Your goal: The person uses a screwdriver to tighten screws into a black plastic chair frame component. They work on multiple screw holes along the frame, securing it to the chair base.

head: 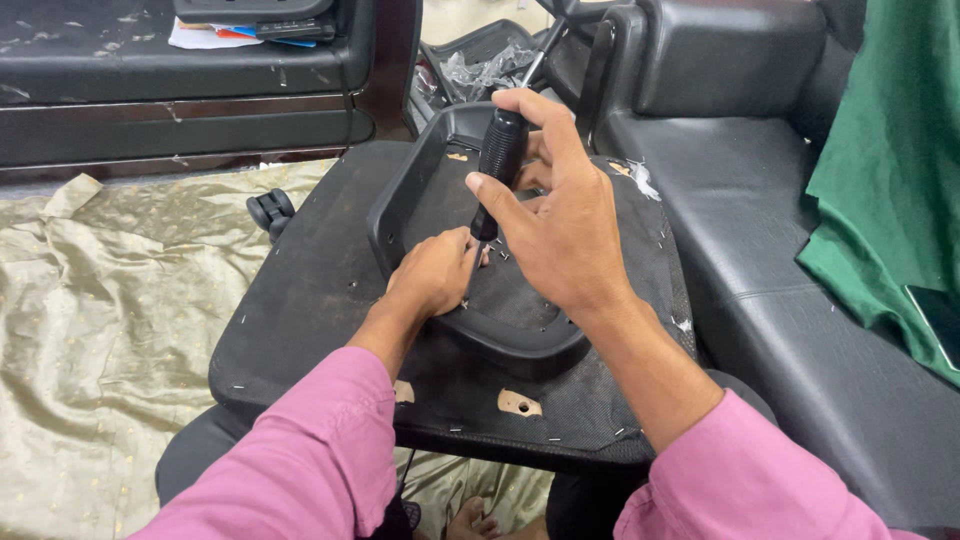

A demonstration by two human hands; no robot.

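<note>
The right hand [560, 225] had its fingers clamped on a black-handled screwdriver [497, 165], upright over the black plastic shell [420, 190] on the seat base [320, 270]; the left hand [435, 275], fingers curled together, seemingly steadied its tip.

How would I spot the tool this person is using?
Find the upturned black seat base on the person's lap, with a black plastic tray on top. The screwdriver stands upright there in the right hand: the only ribbed black handle, tip beside the left hand.
</note>
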